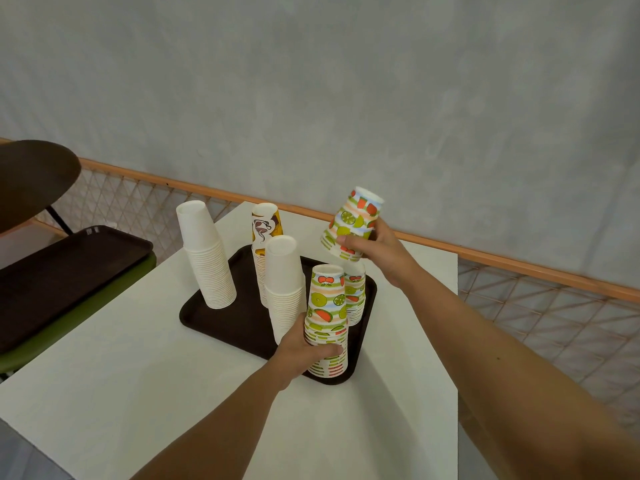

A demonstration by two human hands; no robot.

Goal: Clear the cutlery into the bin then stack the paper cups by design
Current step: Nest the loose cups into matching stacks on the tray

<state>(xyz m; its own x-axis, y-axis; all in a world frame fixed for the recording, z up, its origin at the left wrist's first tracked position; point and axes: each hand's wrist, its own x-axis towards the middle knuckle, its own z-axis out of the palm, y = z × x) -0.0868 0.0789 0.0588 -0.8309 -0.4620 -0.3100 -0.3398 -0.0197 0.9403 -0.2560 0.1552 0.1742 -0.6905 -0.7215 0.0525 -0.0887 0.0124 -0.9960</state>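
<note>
Dark brown round tabletop point(34, 181) at far left; below it, a dark brown rectangular plastic tray point(65, 275) lies on a green seat point(86, 306). White square table point(138, 375) fills the centre and carries a second dark brown rectangular tray point(225, 323). All cups are inverted, bases up. A tall stack of plain white paper cups point(206, 254) stands at this tray's left edge; I cannot tell whether it is on the tray or just off it. Next right, at the tray's far side, is a stack of brown-and-yellow printed paper cups point(265, 230). In front of it stands a second plain white paper cup stack point(285, 282), on the tray. Left hand point(304, 355) grasps the lower part of a tall stack of fruit-print paper cups point(325, 317), fingers wrapped round it; the stack stands upright on the tray's near right corner. Just behind it is a shorter fruit-print stack point(356, 296), also on the tray. Right hand point(374, 247) grips a short bundle of fruit-print cups point(353, 223), held in the air above those two stacks and tilted, base pointing up and right. Behind the table, an orange rail over wire mesh point(519, 265) runs along a grey wall point(311, 81).
</note>
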